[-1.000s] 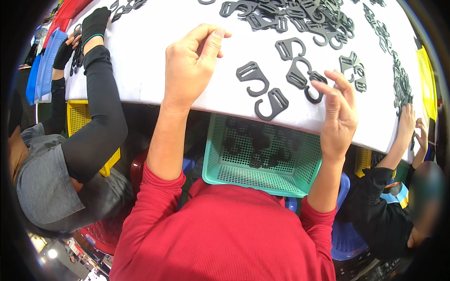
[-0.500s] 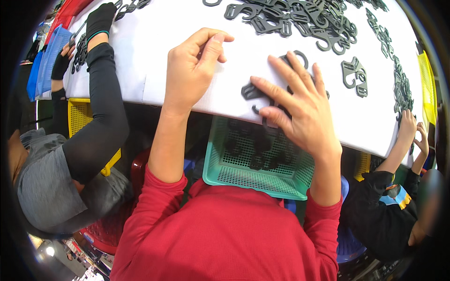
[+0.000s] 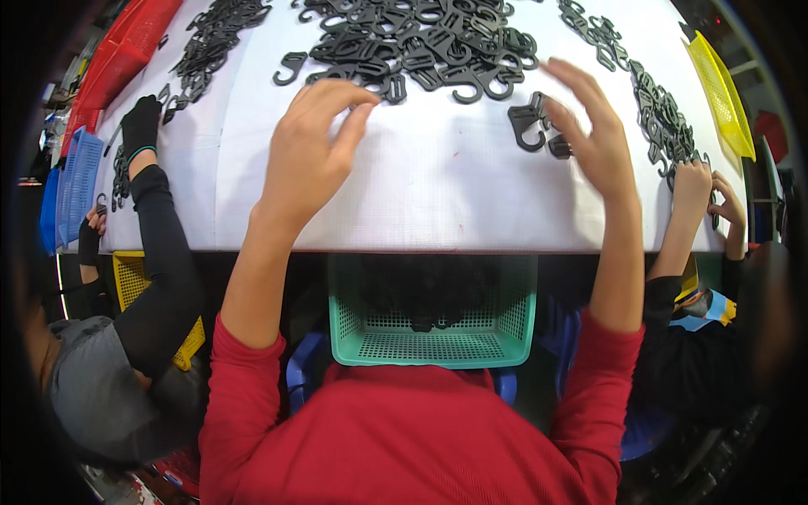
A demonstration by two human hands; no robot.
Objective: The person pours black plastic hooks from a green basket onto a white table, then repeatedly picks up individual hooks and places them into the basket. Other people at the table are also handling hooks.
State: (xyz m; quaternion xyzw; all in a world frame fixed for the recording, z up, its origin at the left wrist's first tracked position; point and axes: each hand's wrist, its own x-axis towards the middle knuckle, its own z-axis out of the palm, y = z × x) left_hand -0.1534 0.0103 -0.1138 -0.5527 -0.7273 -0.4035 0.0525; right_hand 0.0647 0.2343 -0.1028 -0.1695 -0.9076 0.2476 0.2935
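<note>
Black plastic hooks with slotted ends lie in a large pile (image 3: 421, 42) on the white table in front of me. My left hand (image 3: 316, 151) hovers at the pile's near left edge, its thumb and forefinger apart and nothing visible between them. Farther right, my right hand (image 3: 596, 130) reaches over a few loose hooks (image 3: 527, 126), fingers stretched out and slightly blurred. The hand partly covers those hooks; whether the thumb touches them I cannot tell. Below the table edge, a green perforated basket (image 3: 433, 347) at my lap holds more dark hooks (image 3: 429, 295), mostly in shadow.
At the left, a co-worker's gloved hand (image 3: 141, 126) works by more hooks, near blue (image 3: 80, 181) and red (image 3: 126, 50) baskets. Another person's hands (image 3: 694, 185) handle a row of hooks (image 3: 661, 109) at the right, by a yellow basket (image 3: 722, 93).
The hooks under my right hand at the table's near edge are gone from there. That hand has moved away from the edge to other loose hooks; my left hand is nearer the pile. The view has shifted.
</note>
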